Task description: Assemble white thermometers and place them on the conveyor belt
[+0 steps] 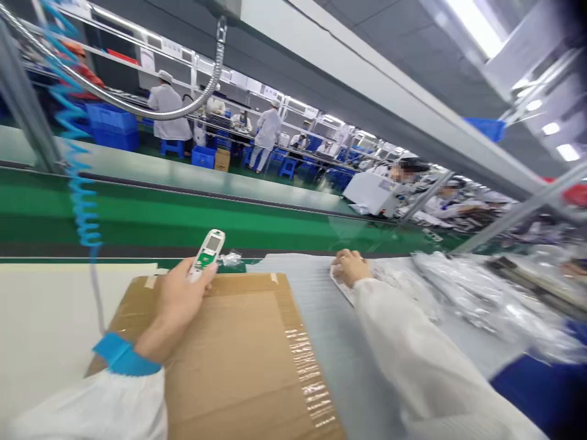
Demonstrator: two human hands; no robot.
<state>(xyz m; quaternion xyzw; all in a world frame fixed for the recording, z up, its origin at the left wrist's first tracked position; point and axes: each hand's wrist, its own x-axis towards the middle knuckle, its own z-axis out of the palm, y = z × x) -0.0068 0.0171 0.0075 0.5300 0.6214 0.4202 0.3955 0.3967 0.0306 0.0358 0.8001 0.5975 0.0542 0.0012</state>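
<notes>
My left hand (181, 296) grips a white handset (207, 253) with a small grey screen and a bare green circuit board, held tilted above the far edge of a cardboard sheet (238, 342). Around that wrist is a blue band (123, 355). Across on the grey mat, my right hand (352, 267) has its fingers curled down at a white, flat tray-like piece (342, 286). What lies under those fingertips is hidden. Just beyond the handset is a crumpled bit of clear plastic (230, 259).
Clear plastic bags (468, 293) are heaped on the right of the grey mat (321, 354). A green conveyor belt (137, 211) runs across behind the bench. On the left hangs a coiled blue hose (80, 177). Several people work farther back and at the right.
</notes>
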